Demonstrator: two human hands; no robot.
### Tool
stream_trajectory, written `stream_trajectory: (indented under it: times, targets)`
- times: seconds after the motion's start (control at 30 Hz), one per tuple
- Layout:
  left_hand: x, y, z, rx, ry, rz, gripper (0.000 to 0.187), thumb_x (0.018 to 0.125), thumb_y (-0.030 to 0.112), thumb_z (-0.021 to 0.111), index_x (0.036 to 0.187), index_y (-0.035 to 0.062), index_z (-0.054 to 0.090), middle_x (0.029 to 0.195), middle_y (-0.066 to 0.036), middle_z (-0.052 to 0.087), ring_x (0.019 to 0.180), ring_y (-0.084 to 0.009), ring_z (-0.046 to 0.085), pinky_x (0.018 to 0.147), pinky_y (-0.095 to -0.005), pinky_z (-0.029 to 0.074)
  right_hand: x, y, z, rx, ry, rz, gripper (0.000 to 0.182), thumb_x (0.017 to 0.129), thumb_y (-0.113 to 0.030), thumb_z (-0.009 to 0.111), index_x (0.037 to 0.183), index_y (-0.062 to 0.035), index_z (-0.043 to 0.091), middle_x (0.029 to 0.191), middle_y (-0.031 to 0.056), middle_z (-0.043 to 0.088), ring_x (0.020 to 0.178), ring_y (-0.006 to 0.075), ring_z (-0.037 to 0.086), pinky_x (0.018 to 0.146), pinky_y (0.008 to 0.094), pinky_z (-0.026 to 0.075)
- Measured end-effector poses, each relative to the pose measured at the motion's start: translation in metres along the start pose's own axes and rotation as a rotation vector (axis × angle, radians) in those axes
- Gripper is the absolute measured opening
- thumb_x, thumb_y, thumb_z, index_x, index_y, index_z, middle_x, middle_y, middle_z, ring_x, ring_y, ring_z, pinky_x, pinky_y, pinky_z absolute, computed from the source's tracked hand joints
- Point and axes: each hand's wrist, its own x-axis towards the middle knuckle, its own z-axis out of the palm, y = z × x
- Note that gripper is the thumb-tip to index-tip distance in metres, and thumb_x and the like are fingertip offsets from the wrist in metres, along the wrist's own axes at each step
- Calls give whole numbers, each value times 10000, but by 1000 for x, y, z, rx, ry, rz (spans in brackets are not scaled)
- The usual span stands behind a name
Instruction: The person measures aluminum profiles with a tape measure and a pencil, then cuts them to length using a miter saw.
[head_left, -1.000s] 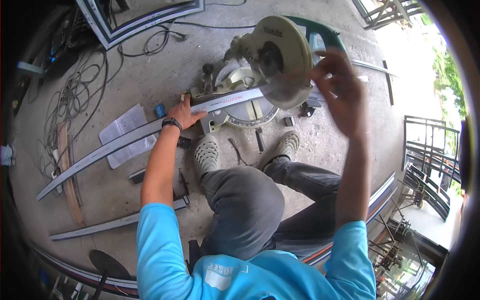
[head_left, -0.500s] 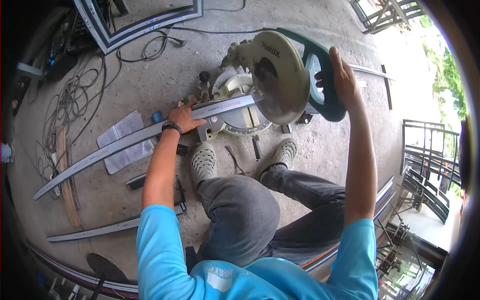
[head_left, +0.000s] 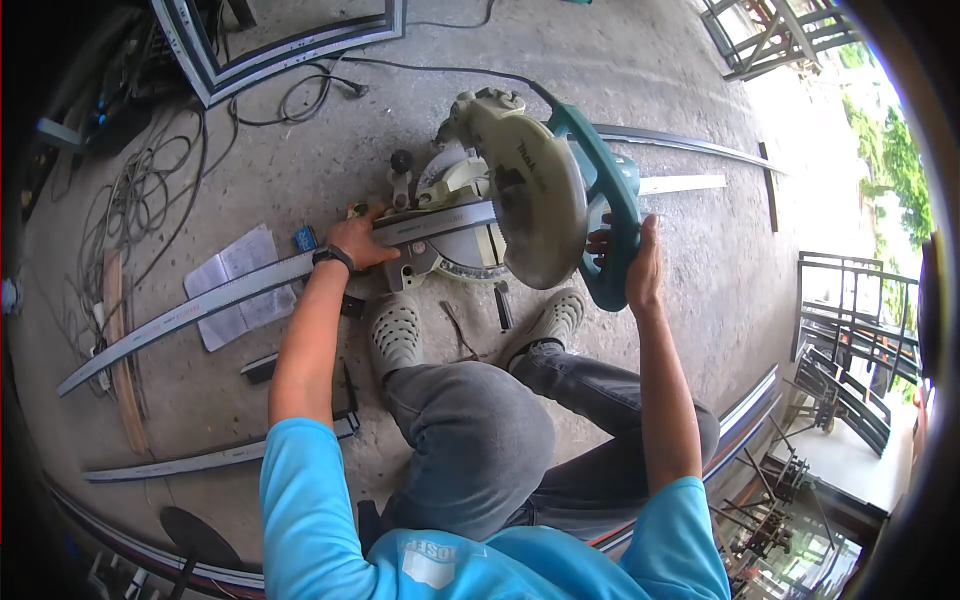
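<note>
A miter saw [head_left: 540, 200] with a cream blade guard and a teal handle [head_left: 612, 225] stands on the floor in front of me. My right hand [head_left: 645, 262] is wrapped around that handle. Across the saw's base [head_left: 465, 262] lies a long silvery metal profile [head_left: 240, 288], which reaches far out to the left. Thumb in front and fingers over the back, my left hand [head_left: 362, 240] presses the profile against the saw's fence. The guard hides where blade and profile meet. On the guard's far side a pale bar end [head_left: 685, 184] shows.
Papers [head_left: 235, 285] and a small blue box [head_left: 304, 238] lie by the profile. Tangled cables [head_left: 150, 210] and a wooden strip [head_left: 122, 350] are at left. A metal frame [head_left: 300, 62] stands behind; black racks [head_left: 855, 310] are at right. Offcuts [head_left: 503, 306] lie near my shoes.
The saw head has come down toward the profile, with my right hand lowering on its handle. My left hand keeps its hold on the profile. The whole view has shifted slightly.
</note>
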Motion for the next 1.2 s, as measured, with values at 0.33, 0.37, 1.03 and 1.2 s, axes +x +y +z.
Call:
stream_trajectory:
  times: [0.33,0.37,1.03,1.2]
  targets:
    - [-9,25,-14,-3,3,-140,1143,563,766,823,1486,170,510,1293,-169,692,1237,-331,639,1068,-426,506,-3,1,4,-109,50,-75,804,1065,-663,240,1016,26,652,706,85,639,565,162,606,537,305,484]
    - [-10,26,-13,-1,14,-130,1137,571,766,818,1488,170,510,1292,-179,690,1227,-338,644,1057,-430,510,-4,3,4,-116,60,-79,808,1065,-664,238,1011,27,653,704,83,636,567,162,605,537,307,481]
    - [-11,26,-13,-9,60,-118,1119,554,744,834,1476,183,538,1329,-196,667,1236,-354,636,1070,-449,500,-12,41,9,-70,83,-121,798,1068,-653,244,1030,35,647,709,86,643,588,165,617,569,308,497]
    - [-10,22,-10,-31,45,-108,1121,564,747,830,1482,178,532,1333,-198,664,1235,-359,636,1068,-449,501,-13,44,8,-52,74,-124,811,1058,-672,256,1039,36,650,710,83,642,593,163,618,572,307,496]
